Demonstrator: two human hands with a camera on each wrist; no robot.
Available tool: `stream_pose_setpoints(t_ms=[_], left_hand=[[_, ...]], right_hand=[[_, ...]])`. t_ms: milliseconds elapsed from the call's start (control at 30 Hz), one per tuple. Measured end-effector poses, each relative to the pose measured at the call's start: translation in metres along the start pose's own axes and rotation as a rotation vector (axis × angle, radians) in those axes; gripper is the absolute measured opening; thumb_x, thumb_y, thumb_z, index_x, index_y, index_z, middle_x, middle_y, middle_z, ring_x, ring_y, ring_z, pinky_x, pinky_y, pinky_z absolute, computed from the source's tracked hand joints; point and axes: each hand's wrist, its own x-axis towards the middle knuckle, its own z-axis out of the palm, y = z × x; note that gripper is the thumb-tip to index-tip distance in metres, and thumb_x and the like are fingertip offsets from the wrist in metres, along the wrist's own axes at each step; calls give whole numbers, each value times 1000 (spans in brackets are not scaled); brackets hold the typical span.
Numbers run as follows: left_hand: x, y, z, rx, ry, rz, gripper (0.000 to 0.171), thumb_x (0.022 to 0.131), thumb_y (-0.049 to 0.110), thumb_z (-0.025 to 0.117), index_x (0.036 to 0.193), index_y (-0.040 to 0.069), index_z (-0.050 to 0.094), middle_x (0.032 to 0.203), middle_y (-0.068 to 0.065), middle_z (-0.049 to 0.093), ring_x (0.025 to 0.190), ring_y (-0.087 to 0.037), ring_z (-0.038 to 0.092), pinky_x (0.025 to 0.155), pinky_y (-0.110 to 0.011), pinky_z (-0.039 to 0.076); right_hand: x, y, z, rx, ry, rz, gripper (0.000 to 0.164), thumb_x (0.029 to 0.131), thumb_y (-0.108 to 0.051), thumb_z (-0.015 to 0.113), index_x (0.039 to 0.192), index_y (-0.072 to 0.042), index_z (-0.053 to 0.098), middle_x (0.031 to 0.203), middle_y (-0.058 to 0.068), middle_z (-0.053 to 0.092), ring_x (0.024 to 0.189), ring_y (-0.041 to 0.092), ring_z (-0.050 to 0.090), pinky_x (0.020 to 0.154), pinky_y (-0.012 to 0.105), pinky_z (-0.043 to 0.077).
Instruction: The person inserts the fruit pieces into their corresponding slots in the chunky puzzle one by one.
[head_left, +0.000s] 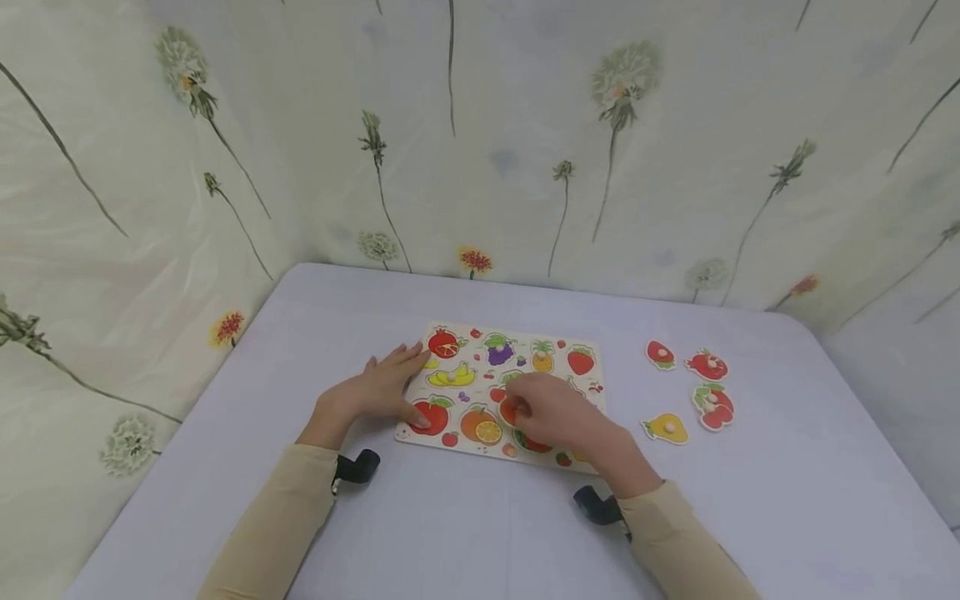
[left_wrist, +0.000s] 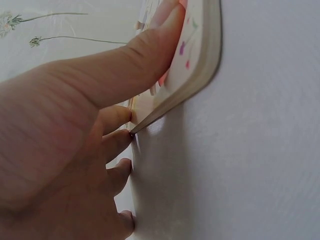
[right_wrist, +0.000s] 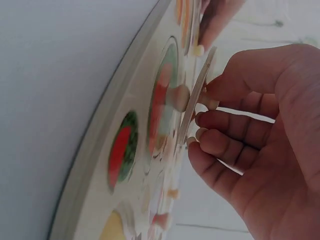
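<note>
A wooden fruit puzzle board (head_left: 465, 446) lies on the table. My left hand (head_left: 382, 387) rests at its left end, thumb on the board by the red apple piece (head_left: 431, 417). In the left wrist view the left thumb (left_wrist: 135, 62) presses the board's face, and the other fingers reach along its edge. My right hand (head_left: 555, 412) is over the board's right half. It pinches a thin wooden puzzle piece (right_wrist: 195, 102) by its knob, tilted above the board in the right wrist view. The held piece's picture is mostly hidden by the hand.
Right of the board lie loose knobbed pieces: a strawberry (head_left: 660, 355), a pomegranate (head_left: 707, 364), cherries (head_left: 714, 407) and a yellow pear (head_left: 666, 428). The white table (head_left: 450, 533) meets a flowered curtain (head_left: 495, 167) at the back and left.
</note>
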Motion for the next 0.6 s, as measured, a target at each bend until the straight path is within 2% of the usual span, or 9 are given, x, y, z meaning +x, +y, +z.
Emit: stream_pose_setpoints(t_ms=[267, 600], left_hand=[[-2, -1, -2, -4, -1, -2, 109, 74, 44, 84, 160, 18, 21, 169, -2, 11, 158, -29, 0, 124, -64, 2], [-3, 2, -4, -2, -12, 5, 108, 75, 44, 83, 160, 18, 21, 169, -2, 10, 158, -29, 0, 123, -64, 1]], right_hand=[[9, -16, 3, -14, -14, -42, 15, 85, -14, 68, 80, -25, 58, 70, -9, 53, 72, 10, 53, 63, 25, 44], [20, -28, 13, 9, -82, -69, 15, 87, -18, 69, 81, -25, 57, 70, -11, 56, 74, 9, 54, 63, 23, 45]])
